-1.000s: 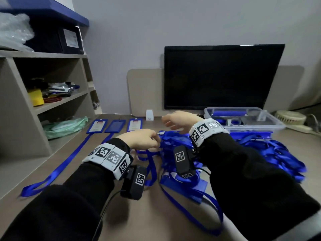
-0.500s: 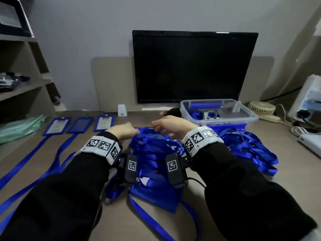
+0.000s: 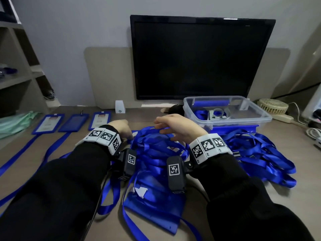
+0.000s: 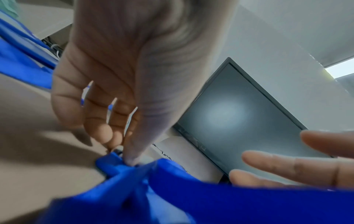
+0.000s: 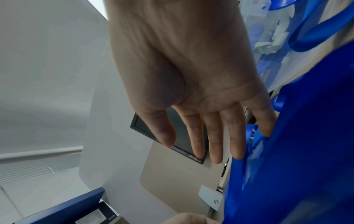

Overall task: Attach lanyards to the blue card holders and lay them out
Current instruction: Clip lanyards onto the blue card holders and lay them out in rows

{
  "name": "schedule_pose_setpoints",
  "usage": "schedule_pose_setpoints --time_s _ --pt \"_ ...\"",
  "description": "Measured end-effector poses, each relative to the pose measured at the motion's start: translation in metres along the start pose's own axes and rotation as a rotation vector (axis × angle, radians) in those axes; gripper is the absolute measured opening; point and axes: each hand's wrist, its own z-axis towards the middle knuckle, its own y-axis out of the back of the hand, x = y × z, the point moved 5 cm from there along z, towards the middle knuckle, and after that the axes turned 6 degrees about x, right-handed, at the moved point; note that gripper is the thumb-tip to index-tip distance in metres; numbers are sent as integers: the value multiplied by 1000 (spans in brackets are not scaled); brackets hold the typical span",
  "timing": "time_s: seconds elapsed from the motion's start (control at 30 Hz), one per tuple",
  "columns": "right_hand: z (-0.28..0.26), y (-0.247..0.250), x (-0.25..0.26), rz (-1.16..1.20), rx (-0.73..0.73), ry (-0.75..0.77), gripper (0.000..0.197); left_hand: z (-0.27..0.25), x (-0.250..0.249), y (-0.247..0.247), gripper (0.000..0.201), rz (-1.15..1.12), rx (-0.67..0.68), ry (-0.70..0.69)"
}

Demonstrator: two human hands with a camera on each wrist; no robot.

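My left hand (image 4: 122, 72) pinches a lanyard (image 4: 114, 162) end on the bench (image 4: 38, 144); my right hand (image 5: 191, 72) hovers, fingers straight.

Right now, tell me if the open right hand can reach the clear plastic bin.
Probably yes: the right hand hovers open over the blue lanyard pile, and nothing stands between it and the clear plastic bin just beyond.

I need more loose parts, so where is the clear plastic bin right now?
In the head view, the clear plastic bin sits at the right rear of the desk, just in front of the black monitor, with the beige fan on its right.
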Motion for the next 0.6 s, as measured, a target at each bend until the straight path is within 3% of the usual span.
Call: schedule_pose_setpoints --time_s 0.13,0.23,0.4,0.5,0.6 --pt "-3 4 4 -6 -1 13 35 -5 2 2 23 -59 -21 -22" --pt "-10 6 8 -5 -5 44 36 -16 -1 12 23 -128 -114 -75" --pt "-32 8 28 -5 -94 183 27 -59 -14 46 41 -301 -457 -279" --pt "-42 4 41 -41 -101 289 23 -89 -22 60 35 -382 -656 -429" --pt "-50 -3 52 -99 -107 396 28 -116 -28 67 20 -451 -762 -490"
